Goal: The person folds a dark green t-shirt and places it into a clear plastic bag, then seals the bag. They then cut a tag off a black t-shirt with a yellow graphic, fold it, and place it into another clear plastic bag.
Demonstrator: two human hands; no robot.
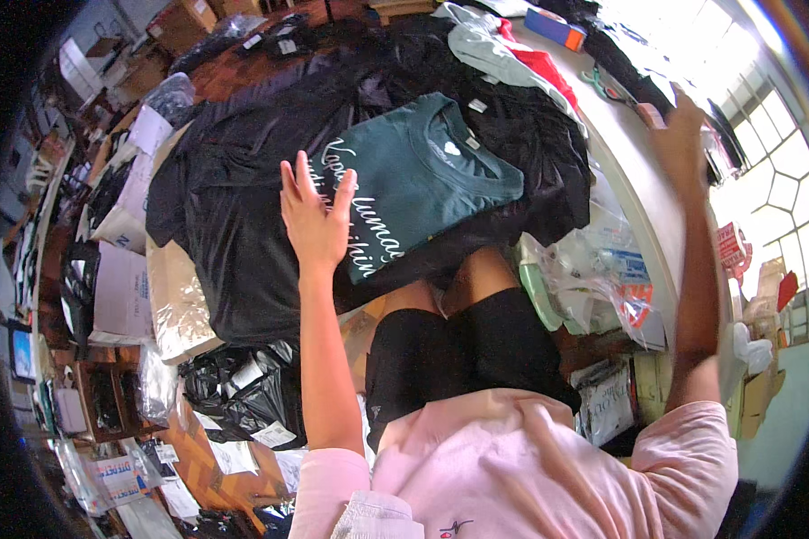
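Note:
A folded dark teal T-shirt [404, 171] with white script lettering lies on a heap of black cloth [243, 180] in front of me. My left hand [319, 211] rests on the shirt's left edge, open, with its fingers spread. Out to the right, my right hand [680, 130] reaches over a white tabletop [634, 166]. A small pink object [649, 115] is against or just beside its fingers; I cannot tell whether it is gripped. Scissors [605, 85] with green and red handles lie close by on that tabletop.
White and red cloth [512, 54] and a blue and orange box [555, 29] lie at the far right. Clear plastic bags [602, 260] hang below the tabletop. Black plastic parcels [243, 386] sit on the floor at left, near cardboard boxes [121, 292]. A barred window [773, 135] is at right.

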